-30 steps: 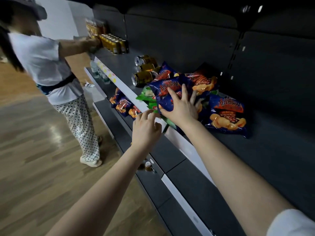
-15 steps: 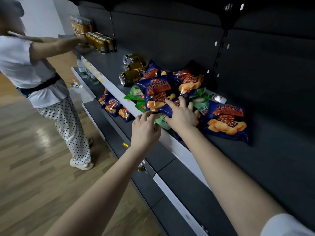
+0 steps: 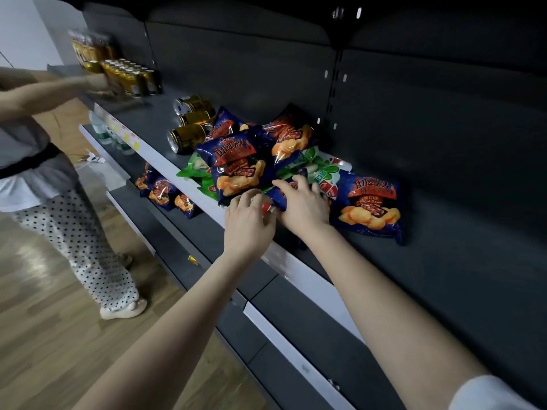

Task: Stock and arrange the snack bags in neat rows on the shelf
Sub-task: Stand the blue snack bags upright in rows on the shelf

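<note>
Blue snack bags piled; L hand, R hand grip front ones; gold cans behind

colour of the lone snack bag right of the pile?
The lone plastic snack bag is dark blue, with orange-red banner and golden chips printed; head view.

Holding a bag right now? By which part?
Cannot tell. The left hand curls at the bottom edge of the front blue bag; the right hand lies over a half-buried blue bag.
</note>
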